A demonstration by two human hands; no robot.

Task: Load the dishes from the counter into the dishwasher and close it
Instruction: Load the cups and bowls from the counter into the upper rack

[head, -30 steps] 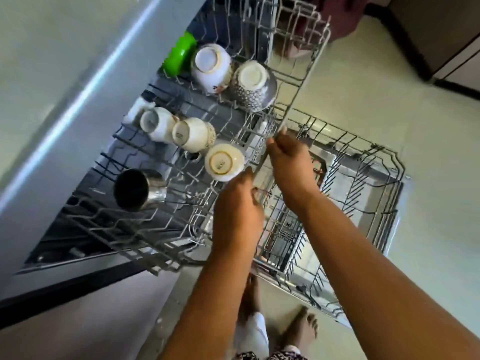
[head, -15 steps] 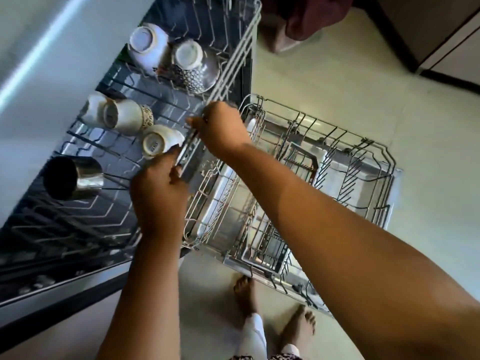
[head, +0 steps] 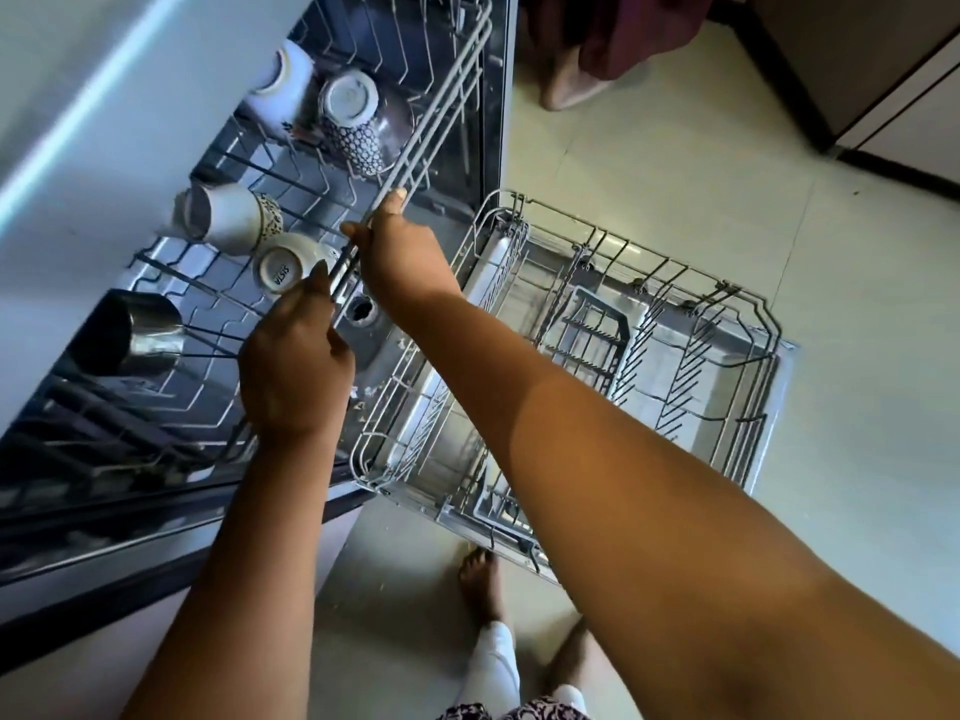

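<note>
The dishwasher's upper rack point(head: 441, 101) sits almost fully inside the machine. It holds white cups point(head: 234, 218), a patterned bowl point(head: 353, 114) and a steel cup point(head: 124, 337). My left hand point(head: 296, 363) and my right hand point(head: 400, 252) both grip the rack's front rail, fingers curled over the wire. The empty lower rack point(head: 649, 350) is pulled out over the open door point(head: 779, 407).
The grey counter front point(head: 78, 122) fills the upper left. My bare feet point(head: 483, 584) stand on the tiled floor by the door's near corner. Another person's foot point(head: 566, 85) and dark red garment are at the top. Dark cabinets point(head: 883, 70) stand at the far right.
Both hands have pushed the upper rack leftward into the dishwasher, uncovering the lower rack. The green cup has gone out of sight.
</note>
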